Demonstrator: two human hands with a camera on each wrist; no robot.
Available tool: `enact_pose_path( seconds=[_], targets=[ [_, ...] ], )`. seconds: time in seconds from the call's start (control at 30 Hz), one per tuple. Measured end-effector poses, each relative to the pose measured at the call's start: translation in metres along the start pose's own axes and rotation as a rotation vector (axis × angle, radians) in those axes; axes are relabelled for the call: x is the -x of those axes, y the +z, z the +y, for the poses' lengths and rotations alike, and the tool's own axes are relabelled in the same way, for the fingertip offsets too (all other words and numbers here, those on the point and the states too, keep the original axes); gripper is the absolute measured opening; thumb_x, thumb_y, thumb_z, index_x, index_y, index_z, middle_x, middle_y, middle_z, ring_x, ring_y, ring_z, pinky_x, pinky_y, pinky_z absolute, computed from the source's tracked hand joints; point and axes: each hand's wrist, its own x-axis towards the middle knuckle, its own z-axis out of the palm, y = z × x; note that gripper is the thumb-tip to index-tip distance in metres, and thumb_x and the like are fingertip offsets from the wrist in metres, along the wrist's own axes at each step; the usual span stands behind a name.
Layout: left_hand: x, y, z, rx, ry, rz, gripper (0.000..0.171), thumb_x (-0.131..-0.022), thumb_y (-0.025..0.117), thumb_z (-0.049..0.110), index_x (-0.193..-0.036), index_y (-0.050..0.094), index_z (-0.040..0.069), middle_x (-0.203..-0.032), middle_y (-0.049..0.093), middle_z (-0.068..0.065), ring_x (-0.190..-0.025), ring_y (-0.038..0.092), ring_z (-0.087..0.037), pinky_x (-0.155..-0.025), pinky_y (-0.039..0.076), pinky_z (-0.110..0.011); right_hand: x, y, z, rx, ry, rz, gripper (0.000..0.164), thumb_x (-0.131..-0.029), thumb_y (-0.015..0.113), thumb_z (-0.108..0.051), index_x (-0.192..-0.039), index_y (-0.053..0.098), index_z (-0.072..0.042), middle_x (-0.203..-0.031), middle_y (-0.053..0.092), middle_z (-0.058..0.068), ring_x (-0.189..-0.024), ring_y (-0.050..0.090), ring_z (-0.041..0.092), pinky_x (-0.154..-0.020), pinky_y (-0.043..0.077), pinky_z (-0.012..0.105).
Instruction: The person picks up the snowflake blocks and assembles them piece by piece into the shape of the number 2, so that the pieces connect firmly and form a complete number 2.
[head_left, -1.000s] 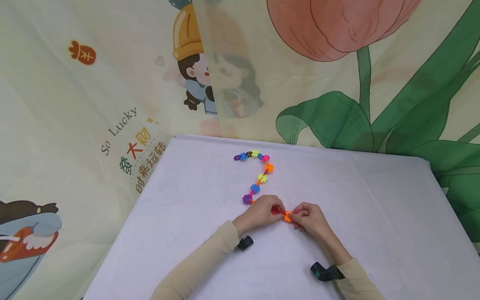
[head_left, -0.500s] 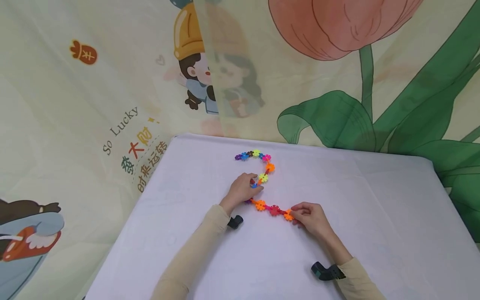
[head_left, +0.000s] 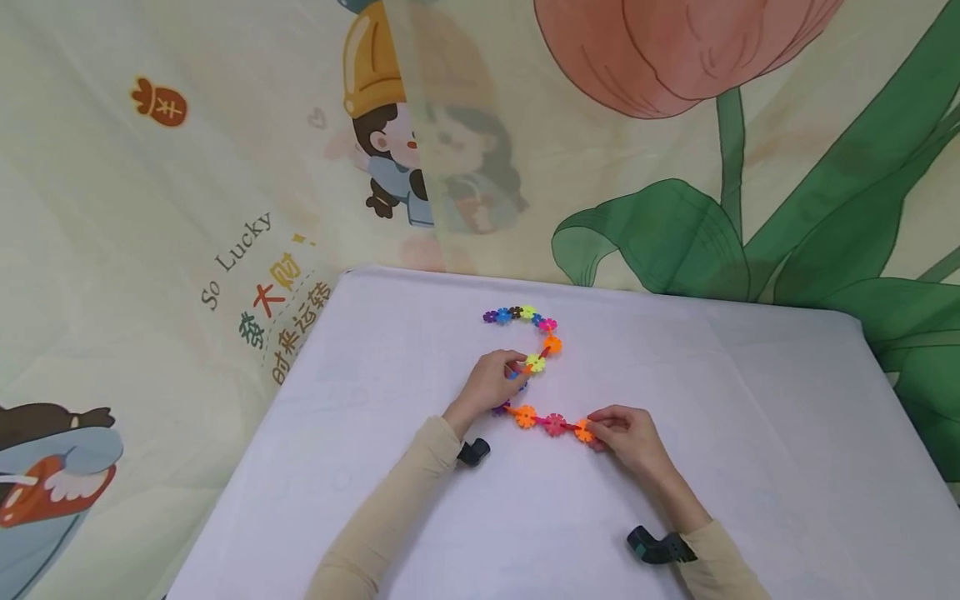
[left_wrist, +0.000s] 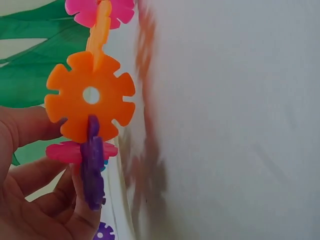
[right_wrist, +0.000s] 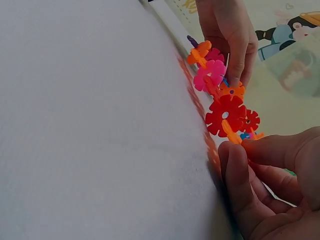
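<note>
A chain of colourful plastic snowflake discs (head_left: pixel 555 425) curves in an S shape over the table. My left hand (head_left: pixel 487 383) pinches it near its middle, by a blue disc (head_left: pixel 515 377) that the fingers partly cover. In the left wrist view, an orange disc (left_wrist: pixel 110 100) and an upright purple disc (left_wrist: pixel 92 185) stand in front of those fingers (left_wrist: pixel 50 195). At the chain's near right end, my right hand (head_left: pixel 630 433) pinches an orange disc (head_left: pixel 583 430) between thumb and fingers. The right wrist view has a red disc (right_wrist: pixel 217 122) just beyond the fingertips.
A white cloth covers the table (head_left: pixel 420 533), whose far edge meets a printed curtain (head_left: pixel 480 167). The chain's far end, with a purple disc (head_left: pixel 490 317), lies toward that edge. Dark wrist cameras are strapped to both wrists.
My left hand has left the chain's near end and moved up and left to its middle, where it now grips. The chain's far part has shifted slightly right. The right hand stays almost still.
</note>
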Motion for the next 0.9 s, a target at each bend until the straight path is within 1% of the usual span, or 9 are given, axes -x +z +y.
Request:
enact_pose_path(
  seconds=[0.13,0.23,0.37,0.43,0.57,0.67,0.77,0.83,0.9],
  targets=[
    [0.004,0.004,0.004,0.021,0.004,-0.025,0.032,-0.091,0.069,0.015,-0.121,0.067,0.003,-0.095,0.067,-0.004,-0.084,0.059,-0.016,-0.076,0.051,-0.025,0.006,-0.009,0.002,0.011,0.007,-0.013,0.022,-0.092,0.067,-0.003,-0.109,0.065,0.01,-0.089,0.07,0.013,-0.067,0.067,0.02,-0.064,0.057,0.023],
    [0.007,0.008,0.007,0.053,0.009,-0.04,0.032,-0.091,0.07,0.014,-0.121,0.067,0.002,-0.093,0.067,-0.004,-0.083,0.06,-0.016,-0.076,0.052,-0.024,0.01,-0.017,0.003,0.02,0.004,-0.007,0.022,-0.092,0.067,-0.003,-0.108,0.065,0.011,-0.089,0.07,0.014,-0.067,0.067,0.021,-0.064,0.057,0.023],
    [0.01,0.011,0.01,0.092,0.008,-0.068,0.033,-0.091,0.07,0.013,-0.121,0.066,0.001,-0.093,0.067,-0.003,-0.081,0.059,-0.014,-0.073,0.052,-0.022,0.014,-0.024,0.005,0.033,0.016,0.003,0.022,-0.092,0.067,-0.004,-0.108,0.065,0.01,-0.089,0.071,0.014,-0.066,0.067,0.02,-0.064,0.057,0.023],
    [0.011,0.012,0.01,0.097,0.012,-0.083,0.033,-0.092,0.069,0.014,-0.122,0.065,0.002,-0.094,0.067,-0.003,-0.08,0.058,-0.012,-0.072,0.051,-0.02,0.016,-0.027,0.006,0.045,0.022,0.001,0.022,-0.092,0.067,-0.005,-0.108,0.065,0.01,-0.087,0.071,0.012,-0.065,0.067,0.019,-0.064,0.057,0.022],
    [0.013,0.013,0.012,0.104,0.027,-0.11,0.032,-0.092,0.069,0.015,-0.121,0.066,0.002,-0.094,0.067,-0.003,-0.079,0.057,-0.011,-0.071,0.05,-0.02,0.021,-0.029,0.008,0.059,0.016,-0.028,0.021,-0.091,0.07,-0.007,-0.105,0.066,0.008,-0.081,0.07,0.01,-0.062,0.065,0.02,-0.061,0.056,0.024],
    [0.015,0.012,0.012,0.106,0.035,-0.123,0.031,-0.092,0.069,0.016,-0.121,0.066,0.003,-0.094,0.067,-0.002,-0.079,0.058,-0.012,-0.073,0.05,-0.021,0.024,-0.031,0.009,0.071,-0.015,-0.063,0.021,-0.09,0.071,-0.009,-0.104,0.067,0.007,-0.08,0.069,0.01,-0.06,0.063,0.021,-0.059,0.056,0.025],
    [0.017,0.01,0.011,0.099,0.033,-0.112,0.034,-0.093,0.068,0.021,-0.121,0.066,0.003,-0.097,0.067,-0.004,-0.086,0.061,-0.015,-0.078,0.052,-0.025,0.025,-0.033,0.009,0.12,-0.048,-0.068,0.02,-0.091,0.071,-0.011,-0.103,0.068,0.005,-0.081,0.068,0.007,-0.062,0.061,0.019,-0.057,0.055,0.024],
    [0.018,0.006,0.009,0.065,0.039,-0.075,0.036,-0.094,0.067,0.024,-0.122,0.066,0.002,-0.103,0.067,-0.006,-0.093,0.062,-0.019,-0.084,0.053,-0.029,0.023,-0.034,0.009,0.186,-0.071,-0.043,0.019,-0.091,0.071,-0.013,-0.101,0.069,0.002,-0.081,0.068,0.006,-0.064,0.061,0.018,-0.057,0.053,0.024],
    [0.017,0.001,0.005,0.008,0.051,-0.02,0.041,-0.094,0.067,0.028,-0.125,0.065,0.002,-0.112,0.065,-0.009,-0.103,0.062,-0.023,-0.091,0.051,-0.034,0.021,-0.036,0.007,0.273,-0.095,0.012,0.018,-0.091,0.071,-0.016,-0.101,0.069,0.0,-0.083,0.068,0.005,-0.068,0.06,0.018,-0.059,0.053,0.024]
  ],
)
